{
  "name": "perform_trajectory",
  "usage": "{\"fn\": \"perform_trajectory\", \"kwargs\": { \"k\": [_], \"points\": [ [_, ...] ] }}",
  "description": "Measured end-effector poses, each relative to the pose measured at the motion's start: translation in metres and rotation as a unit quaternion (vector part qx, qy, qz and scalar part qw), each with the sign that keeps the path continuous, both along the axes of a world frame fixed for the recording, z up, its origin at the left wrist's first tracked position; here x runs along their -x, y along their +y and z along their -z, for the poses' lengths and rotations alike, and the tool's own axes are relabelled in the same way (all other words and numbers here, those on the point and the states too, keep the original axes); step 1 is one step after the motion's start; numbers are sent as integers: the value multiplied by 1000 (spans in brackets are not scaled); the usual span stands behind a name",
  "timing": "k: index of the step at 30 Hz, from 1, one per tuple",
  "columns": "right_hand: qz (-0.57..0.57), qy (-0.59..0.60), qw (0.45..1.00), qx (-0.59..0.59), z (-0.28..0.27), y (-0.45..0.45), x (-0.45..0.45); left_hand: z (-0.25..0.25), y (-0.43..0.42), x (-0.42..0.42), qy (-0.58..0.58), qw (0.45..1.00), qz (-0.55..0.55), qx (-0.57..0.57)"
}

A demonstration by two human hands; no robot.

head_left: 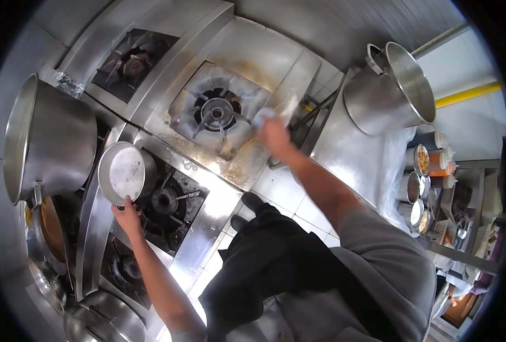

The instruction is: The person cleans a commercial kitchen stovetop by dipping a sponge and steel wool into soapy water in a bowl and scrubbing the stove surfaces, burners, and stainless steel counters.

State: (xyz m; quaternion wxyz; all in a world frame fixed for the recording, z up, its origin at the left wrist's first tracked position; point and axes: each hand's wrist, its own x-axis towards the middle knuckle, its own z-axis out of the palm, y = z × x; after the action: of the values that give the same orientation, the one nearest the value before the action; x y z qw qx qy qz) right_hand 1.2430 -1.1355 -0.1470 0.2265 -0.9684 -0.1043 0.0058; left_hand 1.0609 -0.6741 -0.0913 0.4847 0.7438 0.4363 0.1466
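My left hand grips the near rim of a round metal bowl, thumb on top. Whitish, foamy-looking liquid lies inside it. The bowl is over the edge of a dark burner. My right hand, blurred by motion, is over the right side of a stained steel stove top. A small pale thing shows at its fingertips, too smeared to name. Just left of that hand is a large burner with a star-shaped grate.
A large steel pot stands at the left, another on the steel counter at the right. Several containers of food line the far right. Another burner sits at the back left. White floor tiles show below.
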Motion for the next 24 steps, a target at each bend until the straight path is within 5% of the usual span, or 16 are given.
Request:
{"fn": "perform_trajectory", "kwargs": {
  "k": [2, 4, 6, 9, 11, 13, 14, 18, 20, 24],
  "points": [
    [-116, -159, 979, -60, 34, 36, 59, 4, 1, -3, -13, 1000, -5, 12],
    [-125, -64, 988, -71, 6, 31, 67, 1, 1, -3, -2, 1000, -2, -2],
    [-40, -5, 999, 12, 2, -2, 14, -5, -3, -4, 7, 1000, -5, -3],
    [103, 70, 992, -16, -13, -23, -41, -9, -4, -1, 23, 1000, -5, -1],
    [47, 73, 996, 13, -6, -9, -30, -12, -3, -3, 21, 1000, 7, 3],
    [-102, -88, 990, -29, 25, 13, 34, -1, 2, -2, 6, 1000, -14, 15],
    [-118, -51, 990, -50, 9, 23, 58, 0, 4, -3, 5, 1000, -16, 17],
    [28, 0, 999, 16, 4, -25, -20, 7, 5, -3, -6, 999, -28, 16],
    [61, -61, 996, -29, -2, -47, -50, 15, 12, -3, -18, 998, -52, 9],
    [74, 14, 985, -154, -7, -16, -32, 22, 15, -12, -129, 984, -88, 90]
  ]
}}
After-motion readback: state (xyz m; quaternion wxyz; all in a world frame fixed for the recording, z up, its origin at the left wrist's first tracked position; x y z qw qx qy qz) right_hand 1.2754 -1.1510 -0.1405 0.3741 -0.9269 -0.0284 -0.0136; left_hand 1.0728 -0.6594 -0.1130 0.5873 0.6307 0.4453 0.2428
